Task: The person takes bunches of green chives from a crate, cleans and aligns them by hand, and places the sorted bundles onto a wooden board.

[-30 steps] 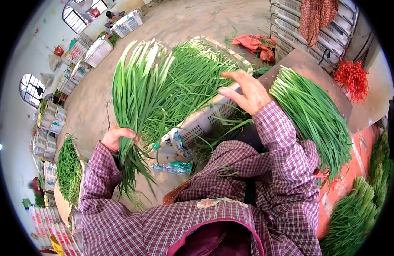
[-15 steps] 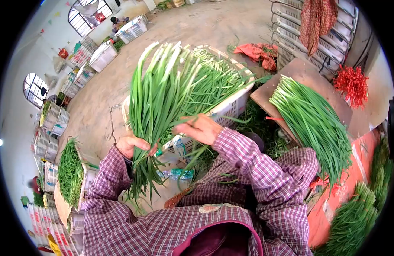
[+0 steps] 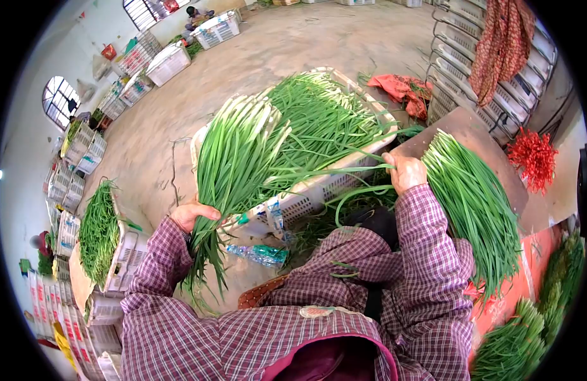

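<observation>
My left hand (image 3: 193, 216) is wrapped round the leafy lower part of a bunch of garlic chives (image 3: 239, 149), whose pale stem ends point up and away from me. The bunch leans over the near left side of a white plastic crate (image 3: 316, 189). More loose chives (image 3: 328, 117) fill that crate. Over its right front edge, my right hand (image 3: 408, 173) is closed on a few long green chive leaves (image 3: 354, 170), stretched out sideways. Right of this hand, a large neat pile of chives (image 3: 471, 203) lies on a brown board (image 3: 497, 162).
Red ties (image 3: 533, 159) hang in a cluster at the board's right. Stacked white crates (image 3: 458, 63) stand behind it with a patterned cloth (image 3: 503, 47). A red bag (image 3: 401, 89) lies on the floor. Another crate of greens (image 3: 100, 238) is at left. A person (image 3: 195, 16) is far off.
My right hand has moved from beside the bunch out to the right, drawing a few leaves along. The bunch in my left hand has dropped lower, against the crate.
</observation>
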Available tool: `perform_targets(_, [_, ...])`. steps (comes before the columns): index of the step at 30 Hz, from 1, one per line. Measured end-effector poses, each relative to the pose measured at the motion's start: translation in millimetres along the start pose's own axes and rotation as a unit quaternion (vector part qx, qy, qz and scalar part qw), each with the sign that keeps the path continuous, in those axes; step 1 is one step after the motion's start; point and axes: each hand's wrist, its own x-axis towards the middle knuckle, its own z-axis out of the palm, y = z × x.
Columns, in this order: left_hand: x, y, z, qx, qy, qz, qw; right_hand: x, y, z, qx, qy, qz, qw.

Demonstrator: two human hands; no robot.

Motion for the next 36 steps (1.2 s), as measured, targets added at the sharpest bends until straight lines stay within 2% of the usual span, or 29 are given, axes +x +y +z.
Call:
perform_targets(1, [0,-3,-5,-0.001,0.003,0.0,1.0,6,-11,4,0.018,-0.119,0.096,0.988])
perform_targets(3, [1,-10,-15,-0.082,-0.026,-0.034,0.996,-6,-27,29,0.002,-0.115,-0.008,0.993])
perform_targets(5, [2,-12,-8,-0.107,-0.03,-0.038,0.993,-11,-58,35,-0.082,-0.294,-0.032,0.952])
perform_targets(6, [1,-11,-5,-0.072,-0.015,-0.033,0.997,-12,-78,13,-0.09,-0.391,-0.031,0.915])
perform_targets(8, [-1,-9,3,-0.028,0.005,-0.038,0.999,-30,-75,26,-0.054,-0.18,-0.159,0.969])
perform_targets(9, [-2,-8,10,-0.028,0.004,-0.043,0.999,-26,-82,20,-0.01,-0.081,-0.203,0.976])
perform_targets(11, [-2,-7,25,-0.03,0.006,-0.036,0.999,0,-125,-32,0.179,-0.11,-0.097,0.973])
perform_targets(13, [5,-18,26,-0.032,-0.004,-0.052,0.998,11,-145,-41,0.315,0.007,-0.084,0.945])
perform_targets(15, [3,-13,51,-0.017,-0.01,-0.038,0.999,18,-160,-45,0.273,0.043,-0.044,0.96])
perform_targets(16, [4,-13,55,-0.012,-0.013,-0.044,0.999,22,-163,-40,0.199,0.052,-0.024,0.978])
perform_targets(19, [4,-17,65,-0.008,-0.004,-0.051,0.999,23,-163,-28,0.174,0.023,-0.001,0.984])
perform_targets(21, [4,-17,68,0.001,-0.002,-0.06,0.998,21,-162,-24,0.206,0.018,0.002,0.978])
perform_targets(23, [5,-20,66,-0.009,-0.006,-0.075,0.997,22,-155,-16,0.249,0.076,-0.011,0.965])
perform_targets(24, [4,-20,65,-0.009,-0.008,-0.077,0.997,23,-151,-14,0.218,0.114,-0.017,0.969])
perform_targets(25, [3,-21,64,-0.012,-0.005,-0.085,0.996,28,-145,-15,0.155,0.055,0.023,0.986])
perform_targets(27, [1,-26,59,-0.016,-0.003,-0.093,0.996,33,-117,-12,0.114,0.136,0.025,0.984])
perform_targets(31, [-5,-46,29,-0.01,-0.053,-0.093,0.994,30,-34,-10,0.027,0.182,0.098,0.978])
perform_targets(33, [-10,-46,21,-0.014,-0.041,-0.1,0.994,20,-5,-3,-0.019,0.141,0.121,0.982])
perform_targets(35, [-13,-46,18,-0.019,-0.032,-0.1,0.994,17,7,1,-0.083,-0.168,0.189,0.964])
perform_targets(36, [-13,-45,20,-0.012,-0.034,-0.085,0.996,18,-10,-8,-0.068,-0.218,0.222,0.948])
